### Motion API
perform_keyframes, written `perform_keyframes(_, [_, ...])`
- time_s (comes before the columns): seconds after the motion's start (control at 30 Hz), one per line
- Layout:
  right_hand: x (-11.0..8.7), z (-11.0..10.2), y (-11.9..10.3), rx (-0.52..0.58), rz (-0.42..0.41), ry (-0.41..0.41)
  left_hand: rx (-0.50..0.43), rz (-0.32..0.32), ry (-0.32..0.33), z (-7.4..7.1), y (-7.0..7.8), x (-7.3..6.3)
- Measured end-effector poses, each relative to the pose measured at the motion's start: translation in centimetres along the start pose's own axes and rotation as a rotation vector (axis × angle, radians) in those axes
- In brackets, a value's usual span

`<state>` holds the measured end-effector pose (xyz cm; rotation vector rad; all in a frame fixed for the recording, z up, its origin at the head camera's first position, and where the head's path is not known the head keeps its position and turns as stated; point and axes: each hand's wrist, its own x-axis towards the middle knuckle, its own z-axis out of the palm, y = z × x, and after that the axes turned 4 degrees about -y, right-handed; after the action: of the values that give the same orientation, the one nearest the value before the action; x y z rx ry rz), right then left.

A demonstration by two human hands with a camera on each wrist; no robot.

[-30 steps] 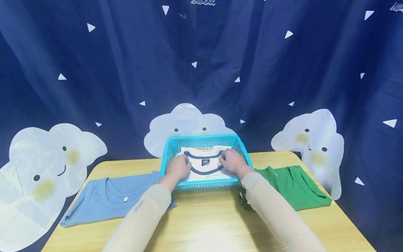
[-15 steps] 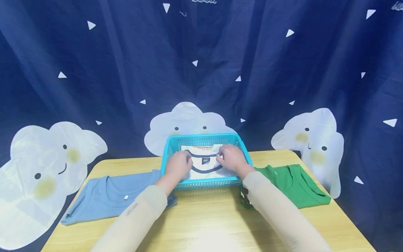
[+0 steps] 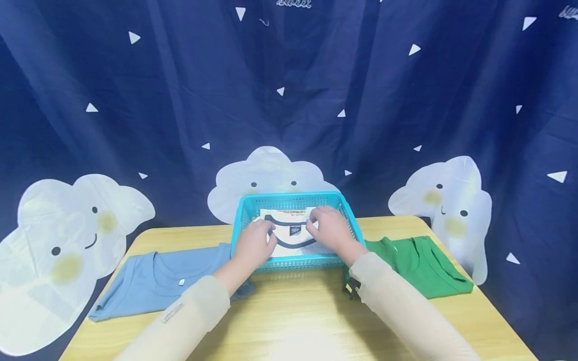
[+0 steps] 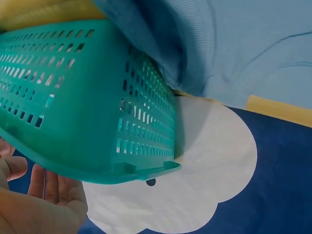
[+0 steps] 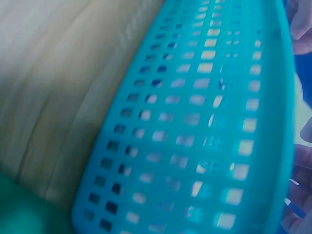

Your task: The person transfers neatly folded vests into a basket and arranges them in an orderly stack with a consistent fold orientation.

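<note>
A folded white shirt (image 3: 289, 248) with a dark navy neckband and a small dark label lies inside a turquoise perforated basket (image 3: 293, 263). Over the shirt's left side is my left hand (image 3: 253, 243), its fingertips near the neckband and a gap showing between thumb and fingers. My right hand (image 3: 331, 228) is at the right end of the neckband, thumb and index finger apart. In the left wrist view, fingers (image 4: 53, 187) show beyond the basket's rim. The right wrist view mostly shows the basket's side wall (image 5: 180, 122), with fingers (image 5: 302, 195) partly visible past the rim.
A folded blue shirt (image 3: 167, 281) lies left of the basket, partly under my left forearm. To the right lies a green shirt (image 3: 420, 265), partly behind my right sleeve. Behind the wooden table (image 3: 289, 316) hangs a navy curtain (image 3: 289, 115) with white clouds.
My left hand has drawn slightly back toward me, its thumb and fingers parting. The right hand has shifted slightly left and up along the neckband. Basket and shirts have stayed put.
</note>
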<state>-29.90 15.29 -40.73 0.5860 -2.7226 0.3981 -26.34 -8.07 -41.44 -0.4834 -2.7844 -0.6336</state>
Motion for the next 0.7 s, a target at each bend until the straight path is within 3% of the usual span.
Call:
perform_keyframes(0.4, [-1.5, -1.1, -3.2, 0.037, -0.089, 0.099, -0.003, 0.059, 0.033, -0.7, 0.1, -2.4])
perform_keyframes(0.7, [-2.7, -1.0, -4.9, 0.071, -0.176, 0.123, -0.019, 0.099, 0.078, -1.0, -0.5, -4.0])
